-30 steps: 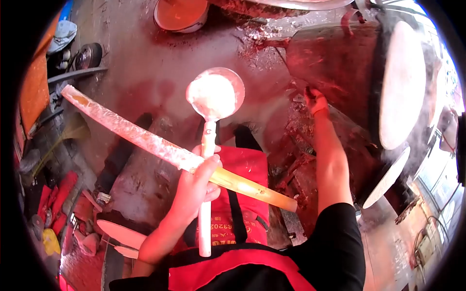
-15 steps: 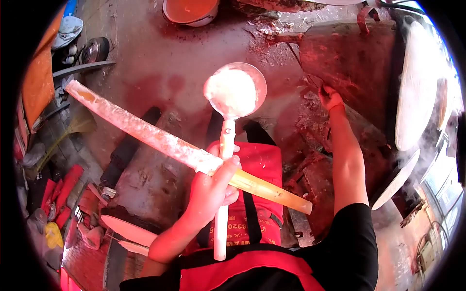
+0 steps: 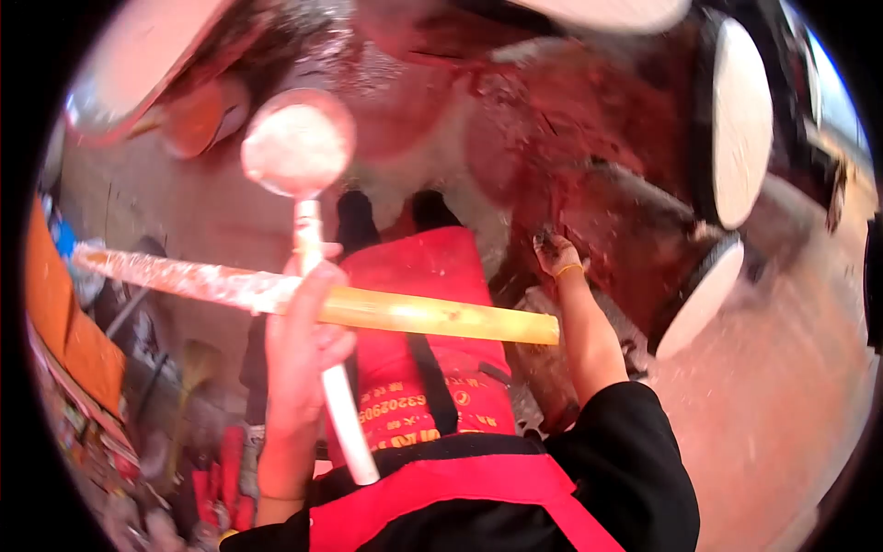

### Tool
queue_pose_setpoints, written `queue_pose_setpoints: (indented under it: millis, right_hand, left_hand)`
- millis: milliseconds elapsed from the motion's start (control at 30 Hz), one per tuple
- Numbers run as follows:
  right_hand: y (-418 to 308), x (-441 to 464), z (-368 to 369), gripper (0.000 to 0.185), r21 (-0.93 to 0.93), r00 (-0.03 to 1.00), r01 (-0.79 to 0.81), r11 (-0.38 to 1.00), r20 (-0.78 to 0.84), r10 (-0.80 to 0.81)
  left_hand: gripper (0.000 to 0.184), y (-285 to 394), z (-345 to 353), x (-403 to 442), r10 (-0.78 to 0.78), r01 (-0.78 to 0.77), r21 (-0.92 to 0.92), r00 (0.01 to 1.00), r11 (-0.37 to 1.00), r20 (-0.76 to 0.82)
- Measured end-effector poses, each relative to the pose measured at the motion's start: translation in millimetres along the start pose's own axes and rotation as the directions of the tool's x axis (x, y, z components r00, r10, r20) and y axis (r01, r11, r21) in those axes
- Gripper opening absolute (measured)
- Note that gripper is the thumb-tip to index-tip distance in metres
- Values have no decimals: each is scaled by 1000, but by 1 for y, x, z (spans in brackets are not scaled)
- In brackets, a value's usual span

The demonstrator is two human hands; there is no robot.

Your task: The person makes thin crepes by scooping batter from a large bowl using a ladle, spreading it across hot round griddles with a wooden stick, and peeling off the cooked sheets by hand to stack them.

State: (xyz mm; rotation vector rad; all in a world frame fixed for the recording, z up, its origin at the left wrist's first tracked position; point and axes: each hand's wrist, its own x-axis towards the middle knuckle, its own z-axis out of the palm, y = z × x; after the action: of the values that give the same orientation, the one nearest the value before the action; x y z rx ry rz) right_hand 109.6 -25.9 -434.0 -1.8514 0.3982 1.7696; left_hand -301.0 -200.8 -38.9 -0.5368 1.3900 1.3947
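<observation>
Ladle [image 3: 309, 221] is up in front of the worker, bowl away from the body, butt end of the handle over the top edge of the red apron [image 3: 418, 262]. Bowl carries a pale load [image 3: 296, 147]; glare, can't tell what.

Left hand [image 3: 308, 317]: fingers wrapped around the ladle handle, stick [image 3: 423, 315] clamped in the same grip. The two cross at the fist. Stick runs roughly crosswise, yellow and bare on the worker's right, crusted white on the left.

Right hand [image 3: 556, 256]: arm reaching forward and low, fingers partly curled. Dark patch at the fingertips; can't tell if it's gripping anything. Yellow band [image 3: 571, 270] on that wrist.

Around it: large pale disc [image 3: 743, 124] on edge beyond the right hand, smaller disc [image 3: 704, 296] tilted nearer, to that hand's right. Orange pail [image 3: 193, 120] left of the ladle bowl, partly hidden. Dark shoes [image 3: 432, 210] on the floor past the apron hem. Orange sheet [image 3: 60, 304] far left. Clutter below it is blurred.
</observation>
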Motion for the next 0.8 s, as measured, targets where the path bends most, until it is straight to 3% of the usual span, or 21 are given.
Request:
queue_pose_setpoints:
  millis: [33, 100, 167, 267, 300, 400, 433, 567, 800]
  right_hand:
    - [-4, 7, -22, 14, -16, 997, -68, 998, 26, 68]
    - [-2, 23, -46, 14, 144, 999, 27, 989, -20, -25]
    - [-18, 28, -51, 16, 266, 981, 123, 956, -181, -76]
    - [-31, 45, -57, 16, 110, 930, 368, 923, -66, -362]
    - [-36, 46, -57, 37, 66, 941, 335, 940, -72, -331]
    - [-55, 28, -39, 34, 256, 960, 275, 927, -32, -277]
    - [-58, 36, -38, 26, 257, 951, 306, 917, -42, -306]
    - [-58, 54, -43, 23, 309, 955, 297, 903, -78, -288]
    - [-60, 65, -43, 21, 370, 978, 187, 910, 21, -210]
  left_hand:
    - [27, -5, -1, -1, 15, -15, 6, 1000, 1000, 27]
    - [29, -10, -1, -6, 54, -56, 27, 996, 998, 76]
    - [29, -6, 9, -13, 14, -14, 9, 998, 1000, 64]
    - [28, -7, 27, -27, -8, 7, 40, 999, 999, 49]
    - [28, -8, 33, -33, -8, 6, 51, 999, 999, 40]
    - [30, -7, 68, -48, 20, -28, 150, 998, 988, 57]
    - [31, -9, 75, -50, 36, -50, 184, 996, 982, 78]
    - [34, -21, 105, -62, 47, -70, 279, 995, 958, 88]
    - [34, -39, 141, -84, 40, -89, 391, 990, 916, 132]
